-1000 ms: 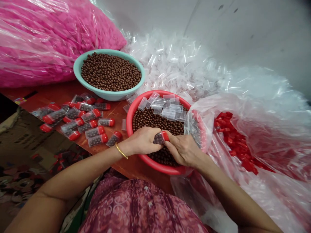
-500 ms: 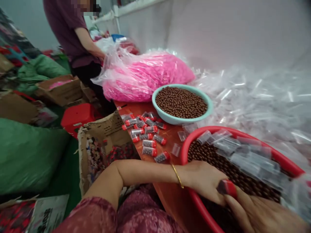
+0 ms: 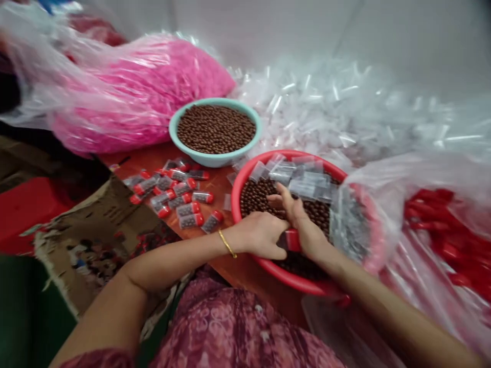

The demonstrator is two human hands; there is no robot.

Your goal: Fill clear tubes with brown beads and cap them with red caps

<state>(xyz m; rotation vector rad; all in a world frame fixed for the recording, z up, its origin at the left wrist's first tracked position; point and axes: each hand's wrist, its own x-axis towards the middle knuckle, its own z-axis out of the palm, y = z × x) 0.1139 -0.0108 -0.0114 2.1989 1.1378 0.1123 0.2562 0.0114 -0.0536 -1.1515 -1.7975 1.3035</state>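
Red-capped clear plastic tube (image 3: 292, 240) sits between the person's two hands, low over a round red plastic basin (image 3: 245, 204); only its red cap shows clearly, and the rest seems hidden by the fingers. The left hand (image 3: 261, 236), with a thin gold bangle (image 3: 227, 243) at its wrist, is curled, its fingertips (image 3: 282, 240) against the side of the cap, though blur makes it hard to say whether they pinch it. The right hand (image 3: 303, 227) has its fingers stretched loosely over the basin, pinching nothing that shows, and the cap lies just beside the heel of its palm.

Glossy brown round beads (image 3: 255, 202) fill the basin, and small empty clear plastic tubes (image 3: 303, 179) lie on them along the far side. A clear plastic bag of dark filled tubes (image 3: 347, 225) leans over the basin's right rim, and further right lies a clear bag of red plastic caps (image 3: 441, 214).

Beyond the basin, a pale teal bowl (image 3: 215, 159) holds more brown beads, between a bulging clear bag of pink pieces (image 3: 141, 97) and a large heap of empty clear tubes (image 3: 326, 107). Filled red-capped tubes (image 3: 190, 221) lie clustered on a reddish-brown table top (image 3: 220, 186), above a torn cardboard box (image 3: 95, 230).
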